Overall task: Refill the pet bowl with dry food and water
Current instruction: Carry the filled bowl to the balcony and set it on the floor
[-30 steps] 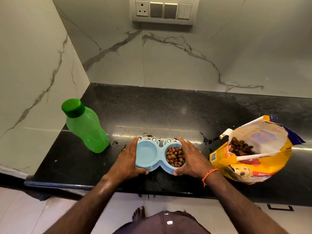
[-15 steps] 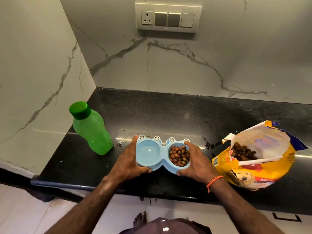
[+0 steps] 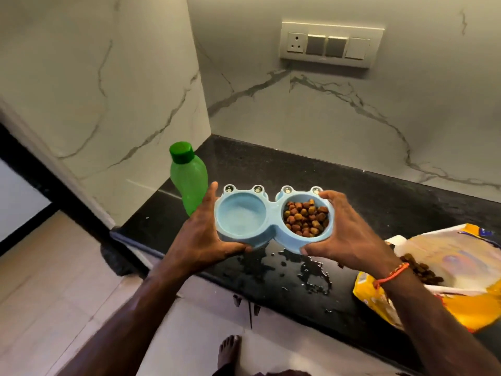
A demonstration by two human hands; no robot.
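A light-blue double pet bowl (image 3: 272, 226) is held in the air above the front of the black counter (image 3: 379, 202). Its left cup holds water, its right cup brown kibble (image 3: 306, 218). My left hand (image 3: 206, 237) grips the bowl's left end and my right hand (image 3: 344, 234) grips its right end. Behind my left hand a green capped bottle (image 3: 188, 177) stands on the counter's left end. An open yellow dog-food bag (image 3: 444, 270) lies on its side at the right, with kibble showing at its mouth.
Water drops and small puddles (image 3: 311, 272) lie on the counter under the bowl. Marble walls close off the corner at the left and back, with a switch panel (image 3: 330, 44) high up. Below the counter edge are white cabinet doors, light floor tiles and a bare foot (image 3: 229, 351).
Both hands have lifted the bowl off the counter and toward me. The view has swung left, so the counter's left end and the floor show more.
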